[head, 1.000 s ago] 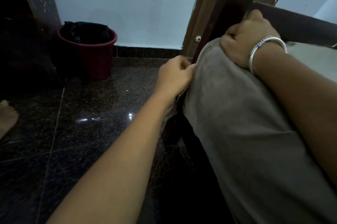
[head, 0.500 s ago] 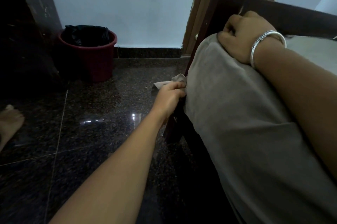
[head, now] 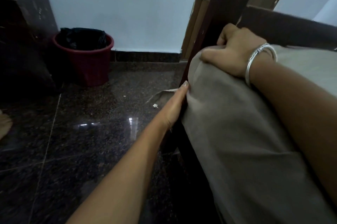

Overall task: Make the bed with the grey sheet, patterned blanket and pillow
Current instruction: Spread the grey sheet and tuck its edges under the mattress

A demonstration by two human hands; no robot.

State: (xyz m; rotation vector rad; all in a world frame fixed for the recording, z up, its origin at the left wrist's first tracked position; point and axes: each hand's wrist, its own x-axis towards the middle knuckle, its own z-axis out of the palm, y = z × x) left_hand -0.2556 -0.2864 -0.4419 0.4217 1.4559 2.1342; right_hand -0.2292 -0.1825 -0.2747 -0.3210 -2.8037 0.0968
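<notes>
At the right of the frame, the right hand (head: 235,54) grips the grey sheet (head: 237,132) on the bed (head: 291,23) corner while the flat left hand (head: 175,108) pushes it in, and letting go early could pop it loose.

Both forearms are bare along all that shows. The right hand (head: 235,51) wears a silver bangle (head: 249,70) at the wrist (it looks like two rings side by side, one with a patterned stretch). The left hand (head: 175,107) is bare.
</notes>
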